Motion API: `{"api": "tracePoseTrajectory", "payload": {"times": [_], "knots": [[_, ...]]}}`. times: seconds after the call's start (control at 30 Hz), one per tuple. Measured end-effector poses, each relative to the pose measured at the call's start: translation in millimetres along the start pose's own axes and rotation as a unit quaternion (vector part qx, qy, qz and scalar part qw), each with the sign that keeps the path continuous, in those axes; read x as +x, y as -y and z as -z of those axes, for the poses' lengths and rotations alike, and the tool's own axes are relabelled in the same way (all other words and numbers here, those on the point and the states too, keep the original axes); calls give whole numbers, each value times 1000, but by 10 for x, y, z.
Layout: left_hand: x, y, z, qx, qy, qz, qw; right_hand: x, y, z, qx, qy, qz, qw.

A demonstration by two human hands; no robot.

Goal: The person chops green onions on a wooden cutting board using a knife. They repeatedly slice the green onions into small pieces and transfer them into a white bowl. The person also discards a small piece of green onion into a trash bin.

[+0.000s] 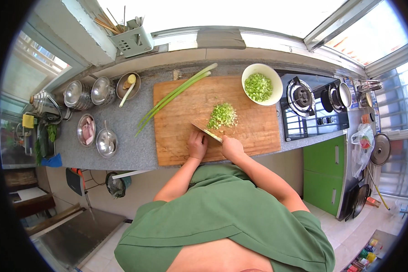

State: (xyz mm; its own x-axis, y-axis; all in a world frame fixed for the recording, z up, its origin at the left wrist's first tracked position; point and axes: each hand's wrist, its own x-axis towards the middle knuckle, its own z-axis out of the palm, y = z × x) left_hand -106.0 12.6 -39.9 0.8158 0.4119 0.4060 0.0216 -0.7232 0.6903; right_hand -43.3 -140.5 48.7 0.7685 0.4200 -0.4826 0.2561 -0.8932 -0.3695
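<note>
My right hand (231, 148) is closed round the handle of a kitchen knife (206, 131). Its blade slants up and left across the wooden cutting board (254, 131), with pale green bits along it. Close by the blade's near side, my left hand (197, 145) rests on the board with fingers curled; what they hold, if anything, is hidden. Just beyond the blade lies a pile of chopped scallion (222, 116). Long whole scallions (174, 94) lie across the board's left edge. A white bowl (279, 90) at the board's far right corner holds more chopped scallion (258, 87).
Left of the board stand metal bowls, one with pieces of raw meat (87, 131), another with ginger (131, 79) and a white stalk. A gas stove (316, 122) adjoins the board's right side. A utensil holder (133, 41) stands on the window ledge. Green cabinet drawers (323, 174) are below right.
</note>
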Motion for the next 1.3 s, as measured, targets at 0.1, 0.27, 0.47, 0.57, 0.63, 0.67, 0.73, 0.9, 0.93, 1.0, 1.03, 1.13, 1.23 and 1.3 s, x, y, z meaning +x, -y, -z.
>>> {"api": "tracePoseTrajectory", "payload": {"times": [0.1,0.27,0.47,0.57,0.63,0.67,0.73,0.9,0.93,1.0,1.03,1.13,1.23,1.3], "knots": [[-1,22,13,-6,3,-3,1000,93,-50,-79,9,-10,11,1000],[22,4,26,-44,-6,2,999,-63,-68,28,55,-31,32,998],[-29,3,21,-25,0,19,1000,-122,-29,21,28,-14,9,999],[-40,17,24,-4,8,16,1000,-57,-39,-40,14,-5,4,1000],[-27,13,14,-10,5,22,1000,-49,-46,-53,13,-9,7,1000],[-38,14,11,-14,1,15,1000,-75,-44,-76,18,-13,9,1000],[-34,24,20,-21,-9,-1,1000,-105,-51,-80,37,-26,15,999],[-43,-2,55,-58,-27,27,998,-185,-36,57,50,-22,30,998],[-54,-10,56,-56,-27,34,997,-185,-40,25,42,-18,22,999],[-75,30,52,-31,-23,12,999,-167,-27,-41,28,-10,8,1000],[-79,48,52,-18,-21,2,1000,-163,-24,-32,17,3,3,1000],[-72,15,25,-4,-22,6,1000,-135,-11,-26,-2,32,-10,999],[-67,63,53,-18,-25,-2,1000,-19,-46,-122,20,11,-3,1000],[-54,41,58,-30,-15,-7,999,-66,-89,-141,57,-30,12,998]]}}
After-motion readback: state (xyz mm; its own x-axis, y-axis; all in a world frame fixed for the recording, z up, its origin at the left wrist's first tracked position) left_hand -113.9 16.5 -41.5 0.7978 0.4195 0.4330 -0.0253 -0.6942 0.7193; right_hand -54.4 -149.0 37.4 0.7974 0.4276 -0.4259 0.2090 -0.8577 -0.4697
